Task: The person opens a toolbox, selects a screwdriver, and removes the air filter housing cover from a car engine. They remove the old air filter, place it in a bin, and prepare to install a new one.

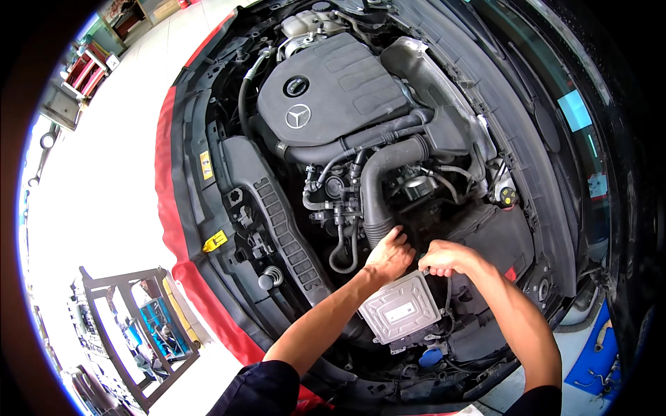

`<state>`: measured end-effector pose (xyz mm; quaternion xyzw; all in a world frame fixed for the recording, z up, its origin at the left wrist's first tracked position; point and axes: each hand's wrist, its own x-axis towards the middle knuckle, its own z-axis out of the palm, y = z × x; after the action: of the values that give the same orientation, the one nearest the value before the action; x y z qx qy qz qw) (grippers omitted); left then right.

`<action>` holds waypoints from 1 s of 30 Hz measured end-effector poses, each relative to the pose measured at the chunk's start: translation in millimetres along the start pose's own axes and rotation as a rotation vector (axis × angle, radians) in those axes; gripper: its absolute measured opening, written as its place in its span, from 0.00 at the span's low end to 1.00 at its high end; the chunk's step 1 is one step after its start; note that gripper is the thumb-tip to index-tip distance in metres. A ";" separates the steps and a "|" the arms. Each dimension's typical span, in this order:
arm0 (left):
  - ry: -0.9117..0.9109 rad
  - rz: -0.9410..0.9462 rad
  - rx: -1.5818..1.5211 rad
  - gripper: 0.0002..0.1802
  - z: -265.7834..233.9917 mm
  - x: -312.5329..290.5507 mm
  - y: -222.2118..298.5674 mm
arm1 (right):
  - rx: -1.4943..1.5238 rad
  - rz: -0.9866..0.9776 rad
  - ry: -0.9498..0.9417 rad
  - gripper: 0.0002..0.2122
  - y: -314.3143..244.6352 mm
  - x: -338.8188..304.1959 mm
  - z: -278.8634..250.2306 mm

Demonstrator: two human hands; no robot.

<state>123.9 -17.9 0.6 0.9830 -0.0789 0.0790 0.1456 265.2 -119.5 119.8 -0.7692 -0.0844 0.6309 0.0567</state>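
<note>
My left hand (393, 256) is at the lower end of a ribbed black air hose (375, 194). Its fingers are curled, and whatever lies inside them is hidden. Just to the right, my right hand (444, 258) is closed in a pinch by the upper right corner of a silver metal control unit (400, 312). I cannot make out what its fingertips hold. The control unit sits tilted in the engine bay, with a pale label on its lid. Between the two hands there is a narrow dark gap.
A black engine cover (333, 90) fills the far part of the bay. Right of my hands lies a flat black cover (496, 243). A blue cap (431, 358) is below the control unit. Red cloth (170, 180) drapes the left edge; a yellow clip (215, 241) is nearby.
</note>
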 end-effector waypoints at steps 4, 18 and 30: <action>0.055 -0.047 0.017 0.07 2.8 -0.7 4.4 | -0.761 0.137 0.210 0.09 -37.7 -9.4 12.2; 0.004 -0.033 0.006 0.10 8.7 -1.7 7.3 | -0.216 -0.014 0.368 0.14 -7.3 -60.0 30.8; -0.085 -0.058 0.008 0.11 -1.0 1.3 7.3 | -0.046 -0.204 0.422 0.20 3.7 -51.0 45.6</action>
<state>123.7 -24.7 3.7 0.9880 -0.0561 0.0333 0.1403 211.1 -134.3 159.1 -0.8726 -0.1626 0.4449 0.1190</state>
